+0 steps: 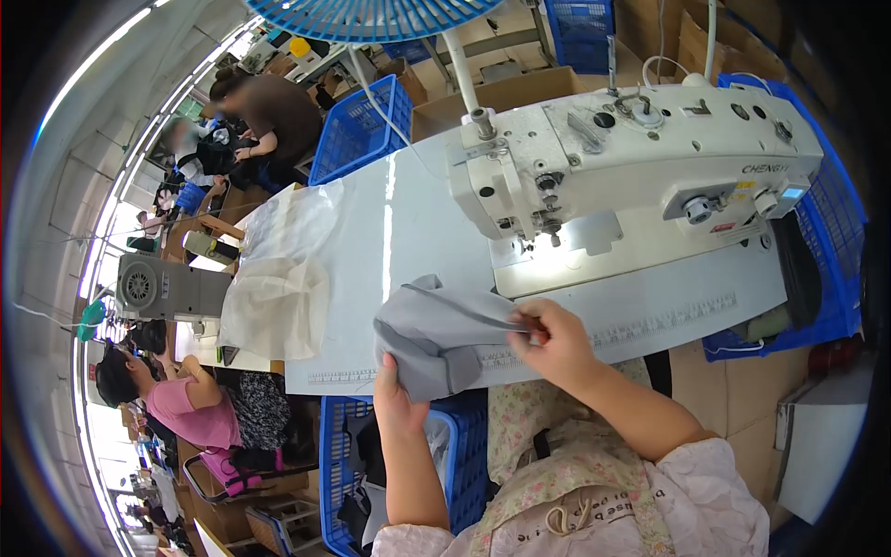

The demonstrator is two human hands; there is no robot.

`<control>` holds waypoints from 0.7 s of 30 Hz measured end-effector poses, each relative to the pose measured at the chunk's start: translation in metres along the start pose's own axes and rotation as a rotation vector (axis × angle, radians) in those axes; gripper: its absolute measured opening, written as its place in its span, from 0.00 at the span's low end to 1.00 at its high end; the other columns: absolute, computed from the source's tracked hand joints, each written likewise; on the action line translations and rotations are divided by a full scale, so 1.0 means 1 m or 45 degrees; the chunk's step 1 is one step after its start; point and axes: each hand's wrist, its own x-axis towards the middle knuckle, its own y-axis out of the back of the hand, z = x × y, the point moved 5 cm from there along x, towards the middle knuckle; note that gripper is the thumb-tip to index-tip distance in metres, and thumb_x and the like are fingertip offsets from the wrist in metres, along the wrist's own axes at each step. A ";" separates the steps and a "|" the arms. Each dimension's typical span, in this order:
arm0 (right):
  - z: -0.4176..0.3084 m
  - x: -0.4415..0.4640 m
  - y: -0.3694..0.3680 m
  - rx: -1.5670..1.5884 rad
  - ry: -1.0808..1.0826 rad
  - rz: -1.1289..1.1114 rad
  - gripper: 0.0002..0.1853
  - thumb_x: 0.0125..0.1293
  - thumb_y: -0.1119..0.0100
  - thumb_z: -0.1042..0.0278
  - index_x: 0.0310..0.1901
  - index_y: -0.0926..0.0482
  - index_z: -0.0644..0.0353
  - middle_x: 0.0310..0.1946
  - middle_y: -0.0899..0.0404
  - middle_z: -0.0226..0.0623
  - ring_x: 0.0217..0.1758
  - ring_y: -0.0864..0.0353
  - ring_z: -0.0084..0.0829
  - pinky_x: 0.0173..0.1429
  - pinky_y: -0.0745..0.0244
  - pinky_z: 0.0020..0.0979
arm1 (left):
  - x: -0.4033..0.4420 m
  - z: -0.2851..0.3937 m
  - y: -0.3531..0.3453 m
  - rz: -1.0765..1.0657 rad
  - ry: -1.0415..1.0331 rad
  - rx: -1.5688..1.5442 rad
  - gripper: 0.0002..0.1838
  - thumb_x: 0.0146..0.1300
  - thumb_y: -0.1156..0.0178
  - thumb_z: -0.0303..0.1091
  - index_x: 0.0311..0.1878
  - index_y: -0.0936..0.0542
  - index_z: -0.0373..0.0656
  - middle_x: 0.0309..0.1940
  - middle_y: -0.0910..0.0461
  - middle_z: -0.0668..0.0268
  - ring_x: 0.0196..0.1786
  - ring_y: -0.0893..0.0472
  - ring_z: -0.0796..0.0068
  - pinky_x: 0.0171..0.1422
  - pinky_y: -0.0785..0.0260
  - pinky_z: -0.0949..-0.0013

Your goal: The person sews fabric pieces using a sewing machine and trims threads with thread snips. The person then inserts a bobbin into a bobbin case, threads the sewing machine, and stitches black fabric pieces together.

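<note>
A grey fabric piece (pixel 422 330), folded and creased, lies at the front edge of the sewing table, partly over a printed ruler strip. My left hand (pixel 399 399) grips its near left edge, thumb on top and the other fingers hidden beneath. At the fabric's right end, my right hand (pixel 555 343) is closed in a pinch on the edge. A small dark bit shows between those fingertips; I cannot make out what it is. Behind my right hand stands a white sewing machine (pixel 640 167), its lit needle area apart from the fabric.
Sheer whitish cloth (pixel 274 306) lies at the table's left end. A blue crate (pixel 469 455) with dark and pale material sits below the front edge. Another blue basket (pixel 362 130) is behind the table. Two people work to the left: one in pink (pixel 200 404), one in dark brown (pixel 278 111).
</note>
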 end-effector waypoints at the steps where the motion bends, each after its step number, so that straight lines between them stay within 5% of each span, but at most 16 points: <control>1: 0.010 -0.003 0.008 0.022 -0.098 0.037 0.13 0.54 0.31 0.76 0.40 0.24 0.60 0.29 0.20 0.31 0.26 0.20 0.26 0.33 0.24 0.27 | -0.006 0.002 0.000 -0.085 -0.081 0.041 0.31 0.71 0.44 0.49 0.70 0.35 0.41 0.67 0.31 0.58 0.68 0.30 0.59 0.71 0.38 0.53; 3: 0.038 -0.012 0.023 0.154 -0.218 0.032 0.13 0.54 0.32 0.80 0.40 0.25 0.60 0.32 0.20 0.29 0.29 0.23 0.21 0.35 0.26 0.23 | -0.023 0.010 0.006 -0.161 -0.180 0.077 0.30 0.69 0.40 0.46 0.68 0.32 0.39 0.66 0.30 0.57 0.67 0.30 0.58 0.71 0.38 0.55; 5: 0.053 -0.015 0.034 0.277 -0.346 0.028 0.13 0.54 0.33 0.83 0.39 0.26 0.60 0.36 0.19 0.27 0.31 0.26 0.16 0.37 0.29 0.20 | -0.043 0.012 -0.001 -0.463 -0.213 1.033 0.23 0.65 0.35 0.41 0.58 0.23 0.37 0.58 0.24 0.56 0.61 0.25 0.57 0.66 0.35 0.58; 8: 0.060 -0.020 0.048 0.464 -0.492 0.017 0.16 0.51 0.42 0.92 0.36 0.29 0.59 0.46 0.21 0.35 0.44 0.25 0.19 0.47 0.30 0.19 | -0.055 0.015 -0.044 -0.712 -0.466 1.311 0.15 0.63 0.34 0.35 0.49 0.19 0.37 0.51 0.20 0.55 0.55 0.23 0.52 0.62 0.34 0.58; 10: 0.066 -0.021 0.051 0.390 -0.552 -0.021 0.17 0.51 0.43 0.94 0.36 0.31 0.60 0.51 0.24 0.33 0.40 0.31 0.13 0.47 0.33 0.16 | -0.060 0.025 -0.071 -0.787 -0.606 1.444 0.15 0.61 0.34 0.35 0.49 0.19 0.40 0.48 0.20 0.54 0.54 0.23 0.48 0.62 0.34 0.56; 12: 0.073 -0.022 0.052 0.401 -0.521 0.000 0.18 0.49 0.44 0.95 0.36 0.31 0.59 0.50 0.23 0.33 0.40 0.31 0.14 0.47 0.33 0.16 | -0.069 0.028 -0.090 -1.003 -0.910 1.751 0.19 0.59 0.34 0.35 0.51 0.21 0.36 0.51 0.19 0.56 0.57 0.22 0.59 0.64 0.35 0.55; 14: 0.073 -0.024 0.051 0.418 -0.500 0.017 0.19 0.48 0.46 0.96 0.36 0.31 0.59 0.49 0.23 0.33 0.40 0.30 0.14 0.46 0.33 0.16 | -0.075 0.016 -0.089 -1.107 -0.927 1.779 0.29 0.53 0.29 0.42 0.55 0.21 0.36 0.59 0.23 0.53 0.64 0.26 0.58 0.69 0.38 0.54; 16: 0.060 -0.023 0.045 0.603 -0.436 0.013 0.20 0.47 0.47 0.97 0.36 0.30 0.59 0.49 0.23 0.33 0.41 0.30 0.14 0.45 0.34 0.17 | -0.076 -0.001 -0.084 -0.680 -0.126 0.412 0.46 0.48 0.26 0.57 0.64 0.28 0.36 0.67 0.31 0.51 0.69 0.31 0.56 0.73 0.41 0.54; 17: 0.062 -0.024 0.044 0.606 -0.432 0.005 0.20 0.47 0.47 0.97 0.36 0.30 0.59 0.49 0.23 0.33 0.41 0.30 0.14 0.45 0.34 0.17 | -0.063 -0.008 -0.086 -0.872 -0.150 0.295 0.61 0.42 0.30 0.72 0.71 0.37 0.36 0.69 0.35 0.51 0.71 0.34 0.53 0.75 0.44 0.53; 20: 0.061 -0.024 0.050 0.528 -0.267 0.062 0.19 0.48 0.45 0.96 0.35 0.30 0.59 0.49 0.22 0.33 0.38 0.30 0.13 0.42 0.34 0.17 | -0.060 -0.019 -0.065 -0.521 0.132 -0.260 0.61 0.45 0.29 0.67 0.73 0.43 0.35 0.69 0.36 0.51 0.71 0.34 0.54 0.75 0.42 0.51; 21: 0.050 -0.023 0.057 0.430 -0.174 0.079 0.18 0.48 0.44 0.96 0.35 0.30 0.59 0.48 0.21 0.34 0.37 0.30 0.14 0.40 0.34 0.17 | -0.059 -0.015 -0.065 -0.412 0.142 -0.172 0.59 0.47 0.30 0.64 0.73 0.44 0.35 0.68 0.35 0.49 0.69 0.32 0.54 0.75 0.41 0.52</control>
